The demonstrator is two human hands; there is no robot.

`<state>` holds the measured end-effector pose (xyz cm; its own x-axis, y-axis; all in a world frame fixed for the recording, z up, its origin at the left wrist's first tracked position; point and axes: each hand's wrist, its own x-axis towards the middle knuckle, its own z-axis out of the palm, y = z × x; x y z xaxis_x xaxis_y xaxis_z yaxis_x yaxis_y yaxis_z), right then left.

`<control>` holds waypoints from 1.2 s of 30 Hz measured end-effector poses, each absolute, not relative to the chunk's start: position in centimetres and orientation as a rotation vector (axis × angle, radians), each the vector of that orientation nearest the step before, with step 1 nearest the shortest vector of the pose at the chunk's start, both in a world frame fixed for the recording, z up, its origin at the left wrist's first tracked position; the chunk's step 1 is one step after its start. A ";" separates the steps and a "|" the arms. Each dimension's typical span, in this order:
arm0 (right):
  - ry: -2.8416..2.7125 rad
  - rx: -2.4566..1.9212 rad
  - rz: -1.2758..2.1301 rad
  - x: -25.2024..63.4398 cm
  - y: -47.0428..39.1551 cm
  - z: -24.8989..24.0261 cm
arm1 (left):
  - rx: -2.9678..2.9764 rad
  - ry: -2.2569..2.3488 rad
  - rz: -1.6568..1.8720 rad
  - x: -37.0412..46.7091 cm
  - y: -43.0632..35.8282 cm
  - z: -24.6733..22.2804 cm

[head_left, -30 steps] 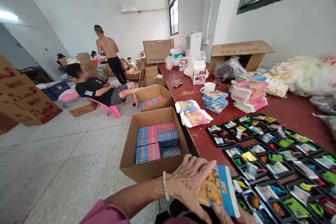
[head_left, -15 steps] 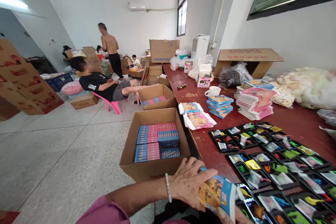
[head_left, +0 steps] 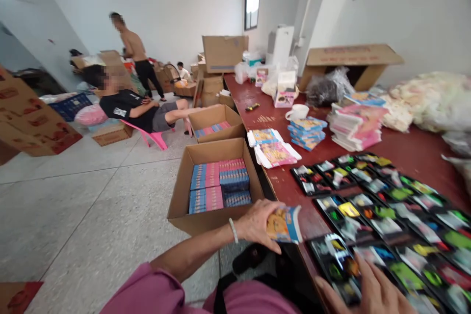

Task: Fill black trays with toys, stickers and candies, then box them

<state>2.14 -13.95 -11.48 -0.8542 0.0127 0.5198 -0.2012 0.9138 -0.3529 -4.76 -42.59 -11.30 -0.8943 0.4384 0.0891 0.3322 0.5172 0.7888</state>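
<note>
My left hand [head_left: 259, 225] is wrapped round a blue and yellow printed box [head_left: 284, 224], held beside the table's front edge. At the lower right, my right hand [head_left: 368, 287] has its fingers apart over a black tray [head_left: 333, 260] of small colourful items and clear packets; whether it touches the tray is hard to tell. Several similar filled trays [head_left: 382, 216] lie in rows on the red table [head_left: 253, 122]. Left of the table, an open carton [head_left: 217, 221] holds upright rows of blue and pink boxes [head_left: 206, 176].
Flat printed boxes [head_left: 274, 153], a blue box stack [head_left: 306, 132], a pink stack [head_left: 355, 127] and a white cup [head_left: 297, 112] stand on the table. A second carton [head_left: 217, 132] is behind the first. One person [head_left: 130, 110] reclines on a pink chair; another [head_left: 136, 54] stands behind.
My right hand has let go of the printed box and moved right over the trays. My left hand still holds the box, now a little higher. The view has shifted.
</note>
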 end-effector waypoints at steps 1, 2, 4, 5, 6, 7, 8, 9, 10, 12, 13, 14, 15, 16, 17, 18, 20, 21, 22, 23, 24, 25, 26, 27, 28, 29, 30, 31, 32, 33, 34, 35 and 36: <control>-2.588 0.144 0.492 2.7 -14.2 -11.3 | 0.678 2.602 1.376 -4.4 -42.6 -11.1; -2.646 0.166 0.416 3.1 -14.3 -11.1 | 0.683 2.582 1.429 -4.1 -42.7 -10.9; -2.775 0.088 0.345 3.4 -14.6 -10.5 | 0.716 2.515 1.515 -4.1 -42.8 -10.8; -2.841 0.065 0.338 3.2 -14.6 -10.3 | 0.713 2.500 1.541 -4.4 -42.8 -10.9; -2.898 0.030 0.345 2.9 -14.5 -10.1 | 0.713 2.487 1.522 -4.7 -42.8 -11.1; -2.953 0.012 0.353 2.5 -14.5 -10.0 | 0.721 2.475 1.497 -5.1 -42.8 -11.3; -2.991 -0.010 0.364 2.2 -14.4 -9.9 | 0.727 2.475 1.470 -5.4 -42.7 -11.5; -3.012 -0.033 0.375 2.0 -14.4 -9.8 | 0.734 2.479 1.442 -5.6 -42.7 -11.6; -3.019 -0.053 0.383 1.9 -14.4 -9.6 | 0.742 2.488 1.411 -5.7 -42.6 -11.7; -3.006 -0.089 0.396 2.0 -14.5 -9.5 | 0.770 2.523 1.329 -5.7 -42.4 -11.6; -2.994 -0.105 0.402 2.1 -14.5 -9.5 | 0.792 2.546 1.276 -5.7 -42.4 -11.6; -2.984 -0.115 0.409 2.3 -14.4 -9.6 | 0.819 2.571 1.219 -5.7 -42.3 -11.6; -2.979 -0.122 0.417 2.5 -14.3 -9.7 | 0.846 2.596 1.168 -5.7 -42.3 -11.6; -2.976 -0.129 0.423 2.7 -14.2 -9.8 | 0.871 2.617 1.126 -5.8 -42.3 -11.6; -2.974 -0.138 0.427 2.9 -14.1 -10.0 | 0.888 2.632 1.097 -5.8 -42.3 -11.7; -2.975 -0.147 0.429 3.0 -13.9 -10.1 | 0.897 2.641 1.080 -5.9 -42.2 -11.7; -2.977 -0.158 0.439 3.2 -13.7 -10.3 | 0.894 2.645 1.071 -6.0 -42.1 -11.9; -2.974 -0.161 0.448 3.3 -13.7 -10.3 | 0.886 2.641 1.071 -6.0 -42.1 -11.9; -2.969 -0.156 0.461 3.3 -13.6 -10.3 | 0.875 2.634 1.071 -6.0 -42.1 -11.9; -2.964 -0.144 0.478 3.3 -13.6 -10.3 | 0.862 2.626 1.070 -6.0 -42.0 -11.9; -2.961 -0.128 0.498 3.3 -13.6 -10.2 | 0.848 2.618 1.070 -5.9 -42.0 -11.9; -2.964 -0.112 0.519 3.2 -13.6 -10.1 | 0.834 2.610 1.072 -5.9 -42.0 -11.9; -2.973 -0.096 0.541 3.2 -13.7 -10.0 | 0.825 2.600 1.081 -5.9 -42.1 -11.9; -2.990 -0.079 0.561 3.2 -13.7 -10.0 | 0.823 2.590 1.096 -5.9 -42.1 -11.8; -3.007 -0.066 0.579 3.1 -13.8 -9.9 | 0.827 2.577 1.116 -5.8 -42.1 -11.9; -3.019 -0.061 0.596 3.1 -13.8 -9.9 | 0.833 2.561 1.138 -5.8 -42.2 -11.9; -3.021 -0.056 0.615 3.0 -13.9 -9.9 | 0.836 2.545 1.161 -5.8 -42.2 -11.9; -3.013 -0.049 0.636 3.0 -13.9 -9.9 | 0.835 2.528 1.183 -5.8 -42.3 -12.0; -2.997 -0.036 0.661 3.0 -13.9 -9.9 | 0.830 2.511 1.202 -5.8 -42.3 -12.1; -2.973 -0.018 0.689 3.0 -13.9 -9.9 | 0.823 2.494 1.218 -5.8 -42.4 -12.1; -2.944 0.006 0.717 3.0 -13.9 -10.0 | 0.819 2.479 1.232 -5.8 -42.4 -12.1; -2.917 0.036 0.744 3.0 -13.9 -10.0 | 0.819 2.467 1.242 -5.8 -42.4 -12.1; -2.890 0.066 0.770 3.1 -13.9 -9.9 | 0.824 2.458 1.247 -5.7 -42.4 -12.1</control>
